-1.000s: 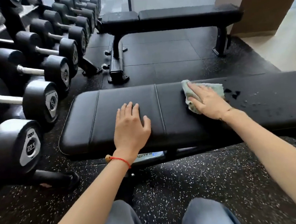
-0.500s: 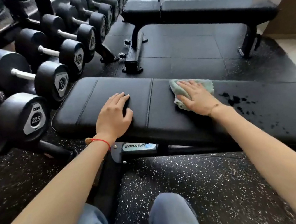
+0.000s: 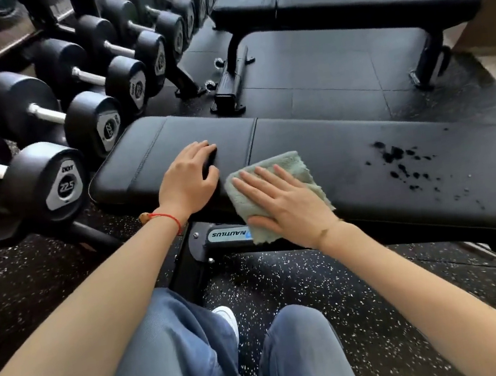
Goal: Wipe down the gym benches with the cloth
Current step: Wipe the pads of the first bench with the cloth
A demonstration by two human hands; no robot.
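Closest to the camera are the person's knees in blue-grey trousers [image 3: 180, 354], with a bit of white shoe [image 3: 227, 316] poking out between them, all over black rubber flooring flecked with white [image 3: 284, 281].

Just past that, both arms reach forward onto the near black padded leather gym bench [image 3: 346, 156]. The right hand [image 3: 286, 201] lies flat with fingers straight and slightly spread, pressing down on the pale green terry cloth [image 3: 287, 163]. The cloth sits right under that palm at the bench's front edge; its lower corner hangs over the edge, in front of the bench frame's silver NAUTILUS label [image 3: 227, 233], and its upper part sticks out beyond the fingertips. The left hand [image 3: 190, 179] is just beside the cloth on its left, almost touching it, resting palm-down on the pad with fingers loosely bent, holding nothing. There's a red string bracelet with a wooden bead [image 3: 165, 216] on that wrist.

Right of the right hand, well apart from the cloth, dark wet droplets [image 3: 401, 161] are scattered on the pad.

Left of the left hand is a row of black round-headed dumbbells with steel handles [image 3: 47, 182]; the nearest says 22.5.

Beyond both hands, further back, stands a second black flat padded bench [image 3: 342, 5] on dark floor tiles.
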